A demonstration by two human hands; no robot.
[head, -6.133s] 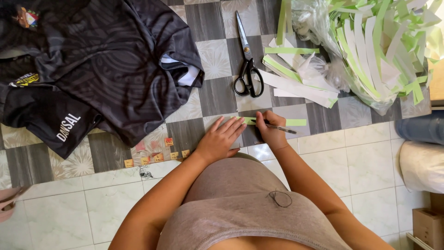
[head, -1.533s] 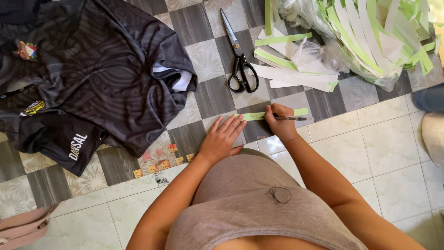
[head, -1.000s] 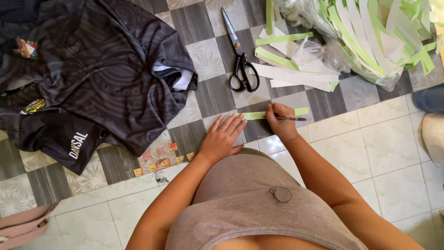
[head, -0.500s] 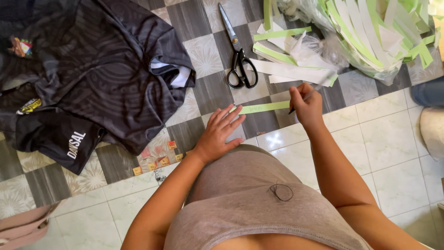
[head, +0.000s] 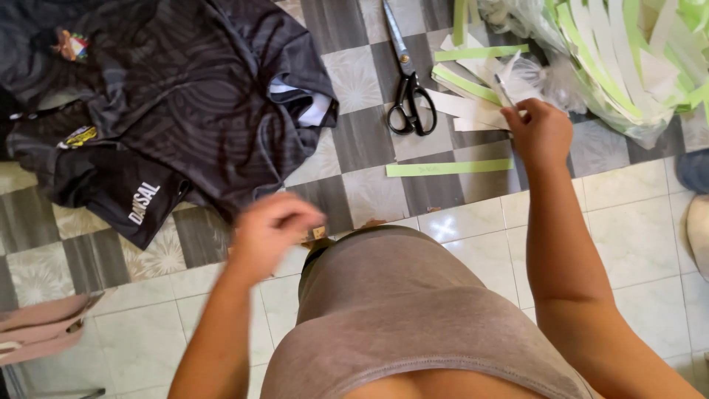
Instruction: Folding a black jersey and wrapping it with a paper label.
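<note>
Scissors (head: 408, 89) lie betw. dark shirts (head: 185, 96) & paper strips (head: 473, 81).

Single head-worn view, aimed steeply down past torso at tiled floor (head: 487, 251); arms seen close, floor items farther off. No second view shared.

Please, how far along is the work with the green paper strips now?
Seemingly done: one green strip lies alone on the tiled floor, with a faint mark on it. In hand: the right hand holds a pen at the loose strips beside the scissors; the left hand hovers, blurred. Left: many more strips fill the plastic bag.
</note>
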